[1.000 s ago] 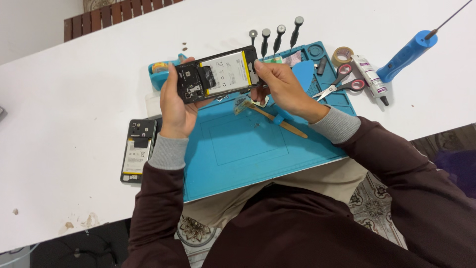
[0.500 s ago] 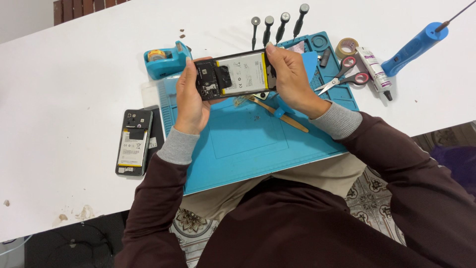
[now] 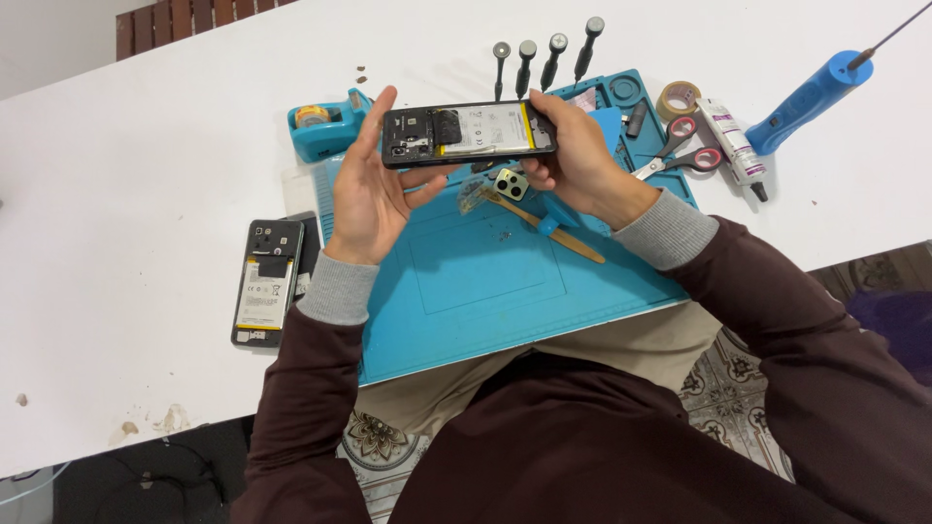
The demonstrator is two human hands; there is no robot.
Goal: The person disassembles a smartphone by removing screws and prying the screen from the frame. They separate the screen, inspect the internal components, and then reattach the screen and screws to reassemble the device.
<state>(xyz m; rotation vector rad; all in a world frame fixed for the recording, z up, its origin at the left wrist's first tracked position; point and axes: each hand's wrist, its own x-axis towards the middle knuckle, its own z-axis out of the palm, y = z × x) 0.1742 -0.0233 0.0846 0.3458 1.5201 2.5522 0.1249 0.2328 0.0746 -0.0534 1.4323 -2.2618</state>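
Opened phone (image 3: 469,134) held above blue mat (image 3: 505,272) near desk's far edge; right hand (image 3: 573,155) grips one end, left hand (image 3: 374,189) open-palmed, supporting. Light, stiff, fragile: best held by edges.

The opened phone (image 3: 469,134) shows a glossy white battery label and matt black plastic. The mat (image 3: 485,272) looks like smooth matt blue rubber; the stick (image 3: 558,235) is bare wood, the table (image 3: 126,146) smooth white.
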